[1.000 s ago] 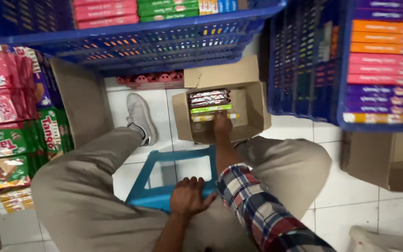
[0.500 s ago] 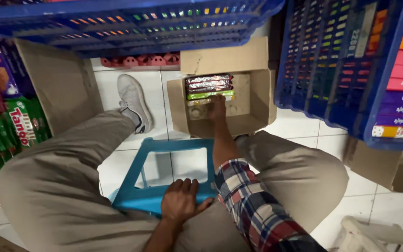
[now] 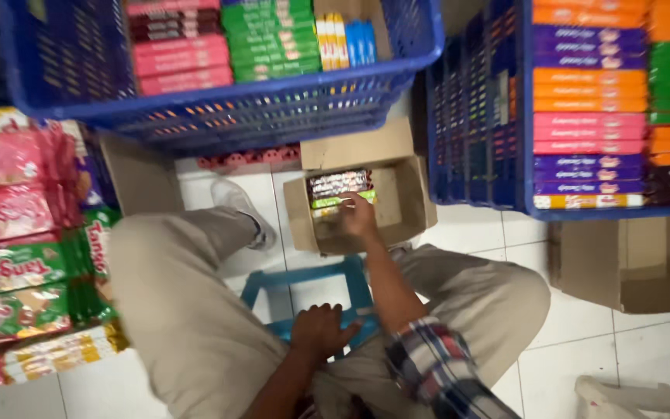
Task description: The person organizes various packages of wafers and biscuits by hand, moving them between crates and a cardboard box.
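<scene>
The right hand [image 3: 359, 215] reaches into the open cardboard box [image 3: 409, 203], fingers closed on a green packet [image 3: 340, 202] near its far edge, while the left hand [image 3: 321, 332] grips the blue stool's [image 3: 302, 277] front edge.

Beige trousers [image 3: 188, 310] are worn, with a grey sneaker [image 3: 243, 208] and dark sock. A plaid sleeve [image 3: 436, 372] in blue, red and white is rolled above the forearm.

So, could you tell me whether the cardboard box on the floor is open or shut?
Open. The cardboard box has its flap up, snack packs show inside, and the right hand reaches in.
</scene>
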